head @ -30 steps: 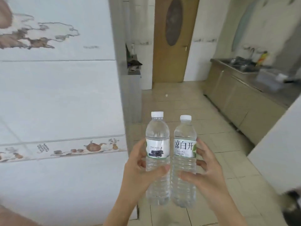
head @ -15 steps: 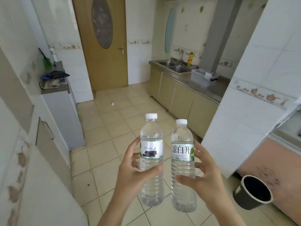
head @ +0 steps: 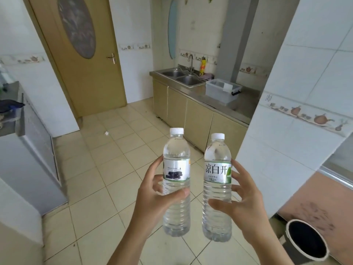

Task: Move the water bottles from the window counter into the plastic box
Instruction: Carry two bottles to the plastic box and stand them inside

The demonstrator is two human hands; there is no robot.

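now l hand (head: 152,196) grips one bottle (head: 176,188), r hand (head: 246,203) grips other bottle (head: 217,192).

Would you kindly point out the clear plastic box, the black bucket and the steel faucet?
Clear plastic box (head: 216,92): head view, front wall.
Black bucket (head: 292,251): head view, outer wall.
Steel faucet (head: 190,63): head view, upright neck.

Two bare forearms rise from the bottom edge of the head view, each ending in a bare hand, the left hand (head: 154,196) and the right hand (head: 246,205). No sleeve covers either forearm as far as the frame shows them. The fingers are slender with short, plain nails.
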